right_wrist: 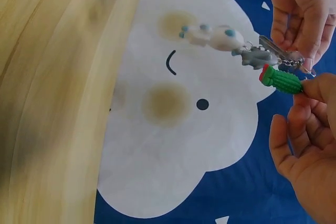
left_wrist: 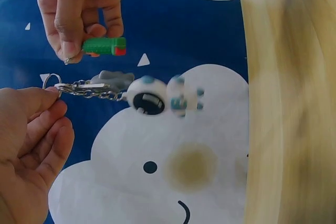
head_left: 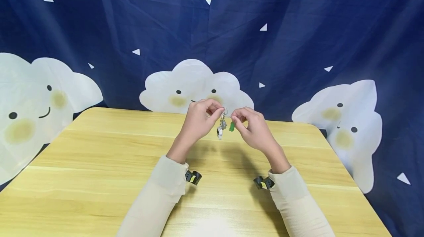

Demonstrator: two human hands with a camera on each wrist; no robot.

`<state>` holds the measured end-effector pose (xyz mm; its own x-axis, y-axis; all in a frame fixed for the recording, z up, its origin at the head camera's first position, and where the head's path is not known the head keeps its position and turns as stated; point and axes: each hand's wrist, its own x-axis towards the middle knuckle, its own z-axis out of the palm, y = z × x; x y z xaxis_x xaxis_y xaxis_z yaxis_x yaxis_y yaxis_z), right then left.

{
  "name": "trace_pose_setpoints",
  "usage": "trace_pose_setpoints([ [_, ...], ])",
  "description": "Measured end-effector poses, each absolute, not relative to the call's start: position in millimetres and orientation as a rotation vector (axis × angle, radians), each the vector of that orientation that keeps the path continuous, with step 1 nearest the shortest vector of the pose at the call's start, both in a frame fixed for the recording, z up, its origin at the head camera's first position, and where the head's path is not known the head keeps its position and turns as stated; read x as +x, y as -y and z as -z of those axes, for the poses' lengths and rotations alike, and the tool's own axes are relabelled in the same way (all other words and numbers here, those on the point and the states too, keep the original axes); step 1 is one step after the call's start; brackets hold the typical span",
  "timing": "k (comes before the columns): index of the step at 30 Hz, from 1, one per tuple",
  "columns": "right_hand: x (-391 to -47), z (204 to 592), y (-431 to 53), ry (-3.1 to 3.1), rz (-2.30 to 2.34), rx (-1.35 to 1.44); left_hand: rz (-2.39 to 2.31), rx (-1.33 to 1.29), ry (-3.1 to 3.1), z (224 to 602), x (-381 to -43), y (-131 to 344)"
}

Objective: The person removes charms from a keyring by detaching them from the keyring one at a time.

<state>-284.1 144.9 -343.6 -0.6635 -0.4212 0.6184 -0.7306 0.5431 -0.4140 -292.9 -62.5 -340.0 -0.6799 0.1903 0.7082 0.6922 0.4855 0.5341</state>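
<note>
My left hand [head_left: 202, 117] pinches a metal key ring [left_wrist: 52, 78] between thumb and fingertip. From the ring hang a white astronaut charm [left_wrist: 147, 96] on a chain, a grey figure charm [right_wrist: 256, 57] and a flat silver metal piece [left_wrist: 86, 86]. Close by on the right, my right hand [head_left: 253, 126] pinches a green bumpy charm [right_wrist: 283, 81] with a red end by its small metal fitting. The green charm hangs beside the ring, apart from the other charms in the left wrist view. Both hands are raised above the table.
A light wooden table [head_left: 109, 163] spreads out below the hands. Behind it hangs a dark blue curtain [head_left: 165, 20] with white clouds and small white triangles. Each sleeved wrist carries a small black camera [head_left: 193, 177].
</note>
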Motion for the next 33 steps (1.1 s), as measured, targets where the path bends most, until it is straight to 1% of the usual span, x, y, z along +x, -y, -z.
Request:
trace_pose_setpoints([
  [12,-290,352,-152,2.517,-1.015,0.851,1.156,-0.724,2.145,338,-292,66],
  [17,-300,363,-155,2.684,-1.022,0.882,1.178,-0.723,2.135,337,-291,66],
  [26,-334,388,-157,3.015,-0.966,1.034,1.183,-0.73,2.131,337,-292,68],
  [33,-363,400,-152,3.064,-1.013,1.047,1.185,-0.722,2.131,337,-293,70],
])
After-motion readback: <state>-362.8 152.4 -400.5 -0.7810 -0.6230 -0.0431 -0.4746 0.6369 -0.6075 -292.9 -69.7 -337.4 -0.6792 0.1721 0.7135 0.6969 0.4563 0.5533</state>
